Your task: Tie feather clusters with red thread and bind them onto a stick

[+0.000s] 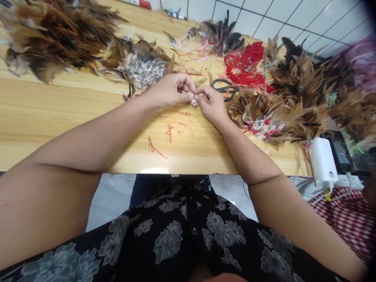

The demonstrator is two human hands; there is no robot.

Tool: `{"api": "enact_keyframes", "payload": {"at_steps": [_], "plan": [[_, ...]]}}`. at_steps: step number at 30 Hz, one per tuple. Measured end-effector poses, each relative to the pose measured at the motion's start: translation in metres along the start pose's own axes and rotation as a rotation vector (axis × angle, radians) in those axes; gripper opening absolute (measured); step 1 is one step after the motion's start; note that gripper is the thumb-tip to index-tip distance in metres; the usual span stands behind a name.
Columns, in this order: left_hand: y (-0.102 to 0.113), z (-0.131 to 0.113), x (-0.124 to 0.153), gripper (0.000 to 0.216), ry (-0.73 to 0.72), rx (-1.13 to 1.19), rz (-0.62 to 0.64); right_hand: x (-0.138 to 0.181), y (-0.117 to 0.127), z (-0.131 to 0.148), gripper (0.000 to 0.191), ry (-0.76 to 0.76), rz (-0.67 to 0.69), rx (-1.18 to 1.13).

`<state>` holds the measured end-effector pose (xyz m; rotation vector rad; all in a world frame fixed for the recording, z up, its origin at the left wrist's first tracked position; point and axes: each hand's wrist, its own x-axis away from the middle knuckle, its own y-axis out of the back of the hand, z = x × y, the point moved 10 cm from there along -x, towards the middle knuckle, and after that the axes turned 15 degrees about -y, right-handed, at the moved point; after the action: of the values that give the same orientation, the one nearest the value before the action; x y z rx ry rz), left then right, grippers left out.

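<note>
Together, both hands point(170, 90) point(213, 103) pinch a whitish tuft point(194, 102), any print on the marker point(177, 16) illegible.

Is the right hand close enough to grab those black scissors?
Probably yes: the black scissors lie right beside the right hand and look mostly uncovered. But that hand seems busy pinching a small pale tuft, so it might need to let go first.

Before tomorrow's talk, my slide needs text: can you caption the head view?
Hands pinching a small pale tuft near feather bundles, red cord and scissors.
</note>
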<state>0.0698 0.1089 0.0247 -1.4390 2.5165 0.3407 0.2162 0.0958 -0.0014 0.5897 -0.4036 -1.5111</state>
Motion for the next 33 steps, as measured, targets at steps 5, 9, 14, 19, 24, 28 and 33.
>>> {"api": "enact_keyframes", "payload": {"at_steps": [5, 9, 14, 19, 24, 28, 33], "plan": [[-0.005, -0.01, 0.002, 0.02, -0.118, -0.118, 0.033, 0.0, -0.003, 0.002, 0.028, -0.001, 0.011, 0.01], [-0.003, -0.018, 0.003, 0.016, -0.224, -0.262, 0.028, -0.001, -0.003, 0.0, 0.026, -0.019, 0.01, -0.003], [-0.002, -0.021, -0.001, 0.01, -0.415, -0.498, 0.054, -0.003, -0.004, -0.006, 0.034, 0.0, -0.011, 0.021], [-0.004, -0.021, -0.003, 0.006, -0.604, -0.698, 0.087, -0.007, -0.004, -0.01, 0.048, 0.016, -0.014, -0.023], [0.0, -0.018, -0.004, 0.008, -0.547, -0.643, 0.081, -0.008, -0.005, -0.013, 0.054, -0.006, 0.027, -0.103], [0.0, -0.015, -0.007, 0.006, -0.473, -0.599, 0.112, -0.008, -0.007, -0.013, 0.052, -0.023, 0.064, -0.127], [-0.001, -0.017, -0.005, 0.013, -0.32, -0.535, 0.131, -0.008, -0.008, -0.013, 0.053, -0.019, 0.074, -0.123]]}}
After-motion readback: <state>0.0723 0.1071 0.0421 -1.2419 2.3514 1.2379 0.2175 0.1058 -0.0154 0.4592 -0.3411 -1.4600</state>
